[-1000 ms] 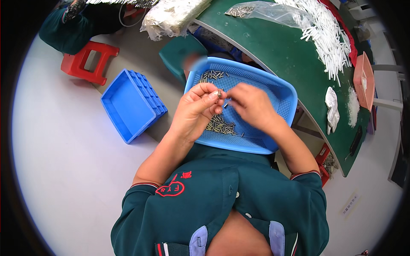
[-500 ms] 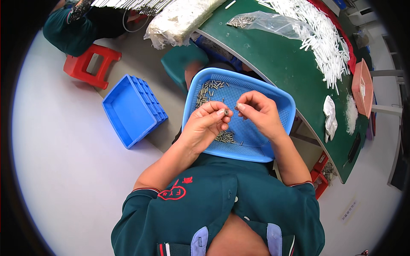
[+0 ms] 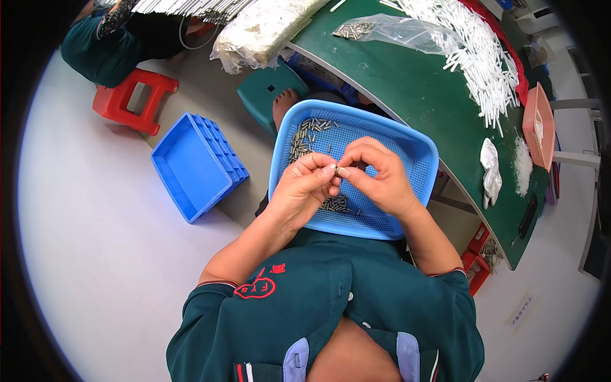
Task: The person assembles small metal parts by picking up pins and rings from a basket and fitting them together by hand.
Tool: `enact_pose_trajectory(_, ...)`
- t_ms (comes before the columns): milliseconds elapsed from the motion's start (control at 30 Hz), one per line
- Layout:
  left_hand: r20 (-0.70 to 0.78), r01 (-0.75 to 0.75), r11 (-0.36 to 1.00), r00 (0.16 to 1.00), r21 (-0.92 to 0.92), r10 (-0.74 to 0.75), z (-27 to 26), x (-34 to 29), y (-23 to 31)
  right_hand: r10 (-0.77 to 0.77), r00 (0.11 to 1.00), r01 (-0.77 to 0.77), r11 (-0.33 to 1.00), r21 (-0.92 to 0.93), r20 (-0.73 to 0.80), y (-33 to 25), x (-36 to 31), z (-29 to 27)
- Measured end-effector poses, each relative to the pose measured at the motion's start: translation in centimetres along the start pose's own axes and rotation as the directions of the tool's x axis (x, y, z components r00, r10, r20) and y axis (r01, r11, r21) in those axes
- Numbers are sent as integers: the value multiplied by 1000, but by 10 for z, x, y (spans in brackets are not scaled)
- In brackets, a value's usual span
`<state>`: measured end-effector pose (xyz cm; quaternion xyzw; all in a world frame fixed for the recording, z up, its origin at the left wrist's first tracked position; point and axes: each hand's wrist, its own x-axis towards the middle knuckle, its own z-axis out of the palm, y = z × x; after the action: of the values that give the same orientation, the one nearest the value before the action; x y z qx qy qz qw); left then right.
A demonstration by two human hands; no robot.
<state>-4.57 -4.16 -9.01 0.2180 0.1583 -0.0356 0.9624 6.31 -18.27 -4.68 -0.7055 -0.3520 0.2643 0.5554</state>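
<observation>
Over a blue perforated plastic basket (image 3: 418,146) on my lap, my two hands meet at the fingertips. My left hand (image 3: 304,186) is closed in a pinch on a small metal cylinder (image 3: 337,170), mostly covered by the fingers. My right hand (image 3: 382,180) presses thumb and forefinger together against that piece's end; whatever lies in this pinch is too small to make out. Below, loose short metal cylinders (image 3: 301,141) lie along the basket's left side, and another heap of metal cylinders (image 3: 335,204) shows under my hands.
A green table (image 3: 394,89) on the right bears many white tubes (image 3: 487,83), a plastic bag (image 3: 401,32), a white glove (image 3: 490,172) and a pink basket (image 3: 540,127). Left stand stacked blue crates (image 3: 194,169) and a red stool (image 3: 135,102). Another person (image 3: 102,48) sits beyond.
My right hand has moved left, and its fingertips now touch the piece in my left hand. The left hand has stayed nearly still.
</observation>
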Motion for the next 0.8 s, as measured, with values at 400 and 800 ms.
enact_pose_trajectory(400, -14, 55, 998, 998, 10, -54, 2, -6, 1, -211, 977, 214, 943, -256, 42, -2, 2, 0)
enact_pose_trajectory(800, 12, -82, 996, 997, 36, 82, 0, -8, 9, -164, 982, 183, 754, -631, 89, 43, 34, 4)
